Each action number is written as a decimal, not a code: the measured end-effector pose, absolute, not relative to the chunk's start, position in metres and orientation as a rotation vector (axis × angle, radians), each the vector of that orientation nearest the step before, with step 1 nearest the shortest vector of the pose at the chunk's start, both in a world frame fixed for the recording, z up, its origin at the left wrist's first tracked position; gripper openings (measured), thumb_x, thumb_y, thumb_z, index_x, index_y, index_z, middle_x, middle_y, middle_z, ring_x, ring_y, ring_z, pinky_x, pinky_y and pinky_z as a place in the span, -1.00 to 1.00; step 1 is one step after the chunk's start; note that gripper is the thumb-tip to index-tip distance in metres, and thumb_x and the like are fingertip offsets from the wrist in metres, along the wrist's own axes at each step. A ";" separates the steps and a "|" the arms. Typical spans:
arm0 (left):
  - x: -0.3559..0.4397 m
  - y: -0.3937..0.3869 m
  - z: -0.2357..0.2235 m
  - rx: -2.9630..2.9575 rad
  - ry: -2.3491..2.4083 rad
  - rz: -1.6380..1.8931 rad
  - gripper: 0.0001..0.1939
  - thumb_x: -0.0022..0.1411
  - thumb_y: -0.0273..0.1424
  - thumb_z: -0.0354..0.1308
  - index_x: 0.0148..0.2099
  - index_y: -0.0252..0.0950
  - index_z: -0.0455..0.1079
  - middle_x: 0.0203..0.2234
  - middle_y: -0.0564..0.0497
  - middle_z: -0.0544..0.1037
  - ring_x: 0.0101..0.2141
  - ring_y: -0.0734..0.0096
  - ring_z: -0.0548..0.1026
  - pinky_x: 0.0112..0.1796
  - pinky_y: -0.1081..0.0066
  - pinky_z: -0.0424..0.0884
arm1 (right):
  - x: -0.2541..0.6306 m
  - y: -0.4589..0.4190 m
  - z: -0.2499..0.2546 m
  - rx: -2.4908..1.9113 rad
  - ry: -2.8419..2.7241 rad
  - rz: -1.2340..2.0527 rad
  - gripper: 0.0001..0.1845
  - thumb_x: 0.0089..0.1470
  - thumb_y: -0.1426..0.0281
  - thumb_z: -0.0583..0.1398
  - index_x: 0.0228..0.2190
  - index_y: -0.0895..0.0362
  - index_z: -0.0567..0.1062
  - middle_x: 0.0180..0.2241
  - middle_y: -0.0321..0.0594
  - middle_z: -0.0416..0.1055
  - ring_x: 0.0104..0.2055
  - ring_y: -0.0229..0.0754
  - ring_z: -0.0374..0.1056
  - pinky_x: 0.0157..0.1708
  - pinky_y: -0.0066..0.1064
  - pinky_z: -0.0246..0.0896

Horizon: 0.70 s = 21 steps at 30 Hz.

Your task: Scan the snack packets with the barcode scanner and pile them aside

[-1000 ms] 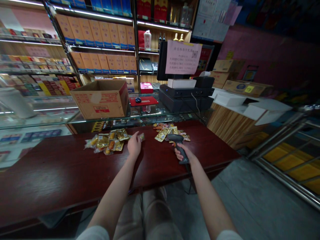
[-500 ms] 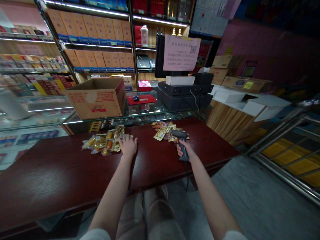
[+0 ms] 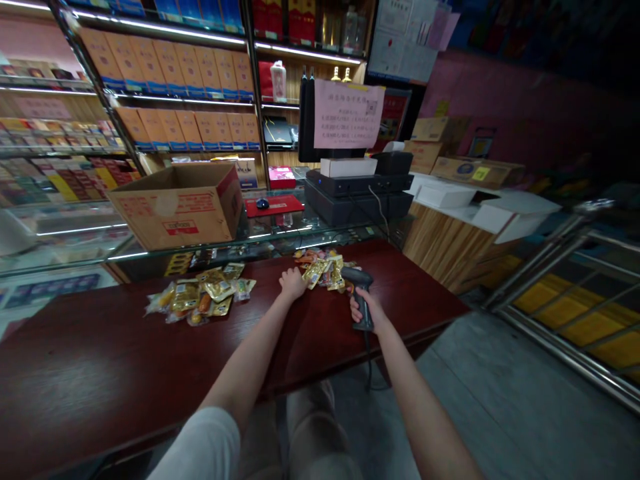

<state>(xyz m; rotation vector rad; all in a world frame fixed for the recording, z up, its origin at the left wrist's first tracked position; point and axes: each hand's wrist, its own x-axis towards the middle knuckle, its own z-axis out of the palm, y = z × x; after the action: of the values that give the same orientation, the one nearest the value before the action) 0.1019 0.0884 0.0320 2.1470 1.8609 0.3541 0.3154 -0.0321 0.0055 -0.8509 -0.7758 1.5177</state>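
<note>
My right hand (image 3: 363, 309) is shut around the grip of a black handheld barcode scanner (image 3: 359, 293), whose head points toward the right heap of foil snack packets (image 3: 320, 272). My left hand (image 3: 293, 283) rests on the dark red wooden counter (image 3: 100, 347), fingers touching the near edge of that heap, with no packet visible in it. A second, wider heap of vacuum-packed yellow snack packets (image 3: 197, 298) lies to the left of my left hand.
The scanner's black cable (image 3: 369, 360) hangs past the counter edge. Behind the packets stand a glass display case (image 3: 280, 230), a cardboard box (image 3: 175, 208) and a black cash register stack (image 3: 357, 197). A wooden counter with white boxes (image 3: 510, 217) and metal railing (image 3: 555, 280) stand to the right.
My left hand has moved right, from the left heap to the right heap. The left heap looks more spread out. My right hand still holds the scanner, and the view has turned slightly.
</note>
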 end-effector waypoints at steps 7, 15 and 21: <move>0.088 0.093 0.009 1.955 1.629 0.760 -0.70 0.03 -0.30 0.35 -0.21 -0.28 0.40 -0.14 -0.18 0.54 0.01 -0.06 0.43 0.00 0.08 0.29 | 0.317 -0.038 0.007 -0.828 -0.849 1.574 -0.57 0.01 0.08 0.27 -0.20 0.08 0.32 -0.69 -0.53 0.23 -0.80 -0.38 0.04 -0.81 -0.52 -0.03; 0.077 0.090 -0.007 1.503 1.112 1.264 -0.71 0.34 -0.14 0.05 -0.11 -0.26 0.21 -0.33 0.01 0.49 -0.48 0.49 0.44 -0.39 0.42 0.41 | 0.317 -0.046 0.008 -0.815 -0.929 1.666 -0.59 0.05 0.09 0.24 -0.19 0.09 0.32 -0.68 -0.54 0.21 -0.80 -0.39 0.00 -0.80 -0.53 -0.03; 0.081 0.091 -0.005 1.332 0.762 1.280 -0.59 0.24 -0.01 0.14 -0.18 -0.28 0.27 -0.43 0.04 0.44 -0.50 0.48 0.40 -0.49 0.46 0.40 | 0.317 -0.044 0.007 -0.838 -0.955 1.656 -0.62 0.06 0.08 0.22 -0.24 0.08 0.30 -0.68 -0.55 0.20 -0.80 -0.40 -0.01 -0.81 -0.54 -0.03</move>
<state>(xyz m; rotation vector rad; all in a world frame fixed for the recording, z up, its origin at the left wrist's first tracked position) 0.0809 0.0908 -0.0052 1.3324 0.7625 1.2800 0.3174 -0.0440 0.0066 -0.8382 -0.9549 1.6556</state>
